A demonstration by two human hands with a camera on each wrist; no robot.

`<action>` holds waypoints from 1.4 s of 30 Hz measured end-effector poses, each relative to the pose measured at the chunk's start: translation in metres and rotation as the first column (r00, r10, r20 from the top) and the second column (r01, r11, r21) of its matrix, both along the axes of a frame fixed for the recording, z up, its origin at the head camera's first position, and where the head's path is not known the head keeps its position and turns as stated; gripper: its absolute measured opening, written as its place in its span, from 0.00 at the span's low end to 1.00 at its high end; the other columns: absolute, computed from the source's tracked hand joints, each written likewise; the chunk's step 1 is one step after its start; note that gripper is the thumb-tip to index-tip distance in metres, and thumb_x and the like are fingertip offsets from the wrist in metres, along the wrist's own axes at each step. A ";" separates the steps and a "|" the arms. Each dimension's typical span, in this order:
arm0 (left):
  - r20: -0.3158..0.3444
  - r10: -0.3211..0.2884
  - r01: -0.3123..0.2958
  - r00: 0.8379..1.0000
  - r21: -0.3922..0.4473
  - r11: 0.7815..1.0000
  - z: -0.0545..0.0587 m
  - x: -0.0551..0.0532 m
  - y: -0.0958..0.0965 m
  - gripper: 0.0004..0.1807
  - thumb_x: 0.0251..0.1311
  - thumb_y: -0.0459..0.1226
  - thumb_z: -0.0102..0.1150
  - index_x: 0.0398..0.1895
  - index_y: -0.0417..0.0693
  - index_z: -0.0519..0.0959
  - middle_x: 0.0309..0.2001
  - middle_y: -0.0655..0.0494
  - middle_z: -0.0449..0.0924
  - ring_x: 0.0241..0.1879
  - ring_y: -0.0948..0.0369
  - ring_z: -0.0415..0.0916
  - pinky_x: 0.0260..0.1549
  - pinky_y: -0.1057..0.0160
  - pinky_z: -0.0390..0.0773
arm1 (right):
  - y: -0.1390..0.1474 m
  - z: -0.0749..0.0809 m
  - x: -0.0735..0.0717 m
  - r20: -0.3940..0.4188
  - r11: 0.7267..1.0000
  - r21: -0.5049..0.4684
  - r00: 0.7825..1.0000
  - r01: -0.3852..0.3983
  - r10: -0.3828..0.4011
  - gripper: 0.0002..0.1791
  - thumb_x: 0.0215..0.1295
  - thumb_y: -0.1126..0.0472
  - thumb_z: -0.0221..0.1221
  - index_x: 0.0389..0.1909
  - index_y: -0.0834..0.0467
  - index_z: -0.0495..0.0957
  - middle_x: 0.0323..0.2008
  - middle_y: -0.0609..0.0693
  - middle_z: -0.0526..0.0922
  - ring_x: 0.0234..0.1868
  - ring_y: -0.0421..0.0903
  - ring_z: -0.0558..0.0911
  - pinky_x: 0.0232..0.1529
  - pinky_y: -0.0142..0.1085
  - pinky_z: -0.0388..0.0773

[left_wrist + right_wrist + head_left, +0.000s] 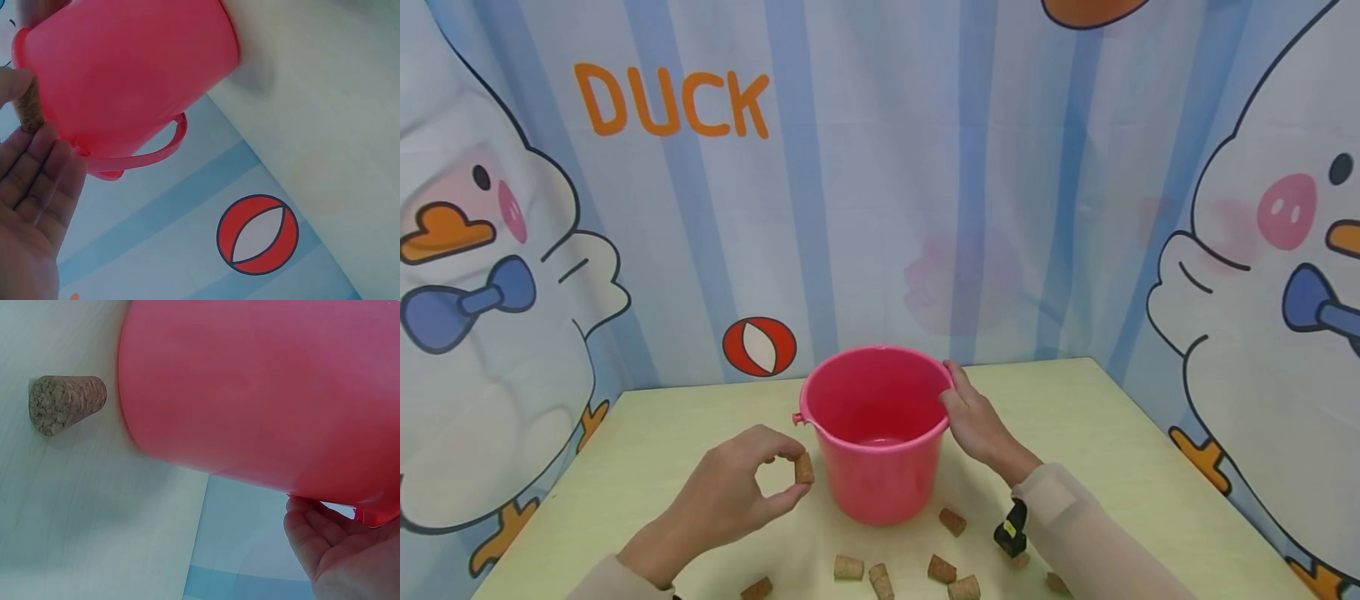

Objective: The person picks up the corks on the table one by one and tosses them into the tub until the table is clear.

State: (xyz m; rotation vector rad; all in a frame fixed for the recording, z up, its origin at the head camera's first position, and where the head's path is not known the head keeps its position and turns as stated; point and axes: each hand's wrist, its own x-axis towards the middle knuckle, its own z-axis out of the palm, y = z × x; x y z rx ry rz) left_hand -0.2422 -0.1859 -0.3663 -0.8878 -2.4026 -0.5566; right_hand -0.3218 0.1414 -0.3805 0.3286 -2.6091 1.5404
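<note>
A pink bucket point(880, 483) stands upright on the table, its mouth facing up; the part of its inside that shows holds nothing. My left hand point(722, 487) pinches a cork stopper point(804, 468) between thumb and fingertips, just left of the bucket and below its rim. In the left wrist view the same cork point(29, 107) shows against the bucket's wall. On the bucket's right side, my right hand point(981, 421) grips the rim, with the fingers point(312, 534) along the outer wall. The bucket's handle point(144, 161) hangs at the far side.
Several corks lie on the pale table point(647, 467) in front of the bucket, among them one cork point(952, 522) close to its base and another point(848, 568) nearer me. A curtain point(880, 167) printed with ducks surrounds the table's back and sides.
</note>
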 end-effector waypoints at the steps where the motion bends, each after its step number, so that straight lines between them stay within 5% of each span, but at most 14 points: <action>1: -0.009 -0.002 0.002 1.000 0.000 1.000 0.001 0.000 0.001 0.18 0.46 0.41 0.82 0.39 0.60 0.83 0.37 0.74 0.80 0.42 0.70 0.79 0.40 0.66 0.85 | 0.000 0.000 0.000 -0.001 1.000 0.000 1.000 0.000 0.000 0.35 0.78 0.55 0.38 0.83 0.56 0.44 0.79 0.56 0.56 0.77 0.60 0.60 0.71 0.64 0.62; 16: -0.153 -0.147 0.157 0.977 0.053 0.986 0.014 -0.008 0.011 0.18 0.47 0.36 0.81 0.41 0.51 0.84 0.38 0.68 0.82 0.43 0.66 0.80 0.41 0.62 0.86 | -0.001 0.000 0.002 0.009 1.000 -0.004 1.000 -0.003 0.003 0.35 0.78 0.56 0.37 0.83 0.56 0.43 0.80 0.56 0.55 0.77 0.60 0.60 0.70 0.64 0.63; 33: -0.156 -0.110 0.119 0.982 0.049 0.992 0.026 -0.019 0.029 0.12 0.52 0.37 0.77 0.35 0.55 0.82 0.35 0.68 0.81 0.41 0.66 0.79 0.39 0.63 0.85 | 0.000 0.001 0.001 0.005 1.000 0.005 1.000 0.001 -0.001 0.35 0.78 0.55 0.37 0.83 0.56 0.43 0.80 0.56 0.53 0.78 0.60 0.57 0.72 0.63 0.59; 42: -0.062 -0.065 0.070 0.996 0.083 0.994 0.035 -0.025 0.040 0.09 0.53 0.39 0.76 0.34 0.57 0.84 0.32 0.70 0.81 0.37 0.63 0.79 0.35 0.60 0.85 | -0.001 0.001 0.001 0.006 1.000 0.002 1.000 0.005 -0.005 0.35 0.78 0.55 0.37 0.83 0.56 0.44 0.80 0.56 0.54 0.78 0.60 0.58 0.71 0.64 0.60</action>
